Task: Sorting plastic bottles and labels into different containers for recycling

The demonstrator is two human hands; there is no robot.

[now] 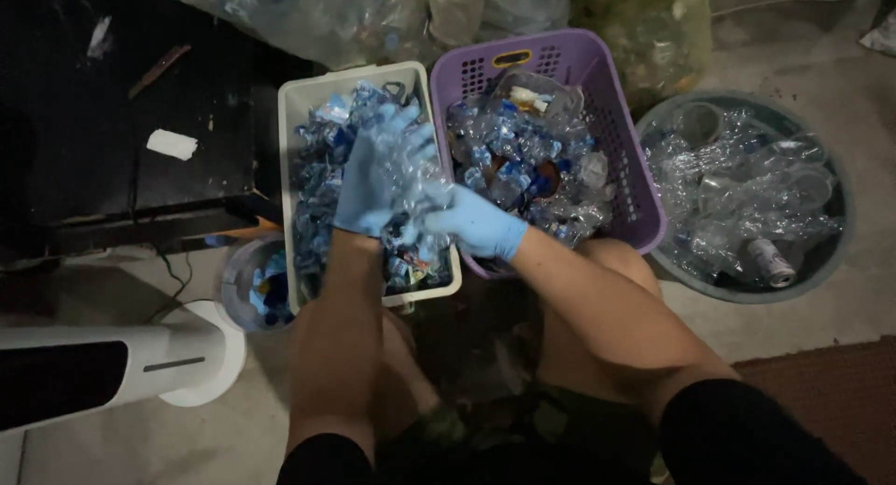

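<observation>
At the far left a white fan base (191,359) is seen on the floor, with a small round tub (245,284) of blue caps just beside it. Next, a white basket (301,102) filled with blue and clear wrappers is set on the floor. Above this basket the left hand (373,177), gloved in blue, is spread flat against a crumpled clear plastic bottle (418,188), its grip open with fingers extended. The same bottle is clutched from the other side by the right hand (476,225), also gloved in blue, its grip closed on the plastic. To the right, a purple basket (621,121) packed with squashed bottles is touching the white one. Furthest right, a round grey basin (831,261) holding clear bottles is placed
</observation>
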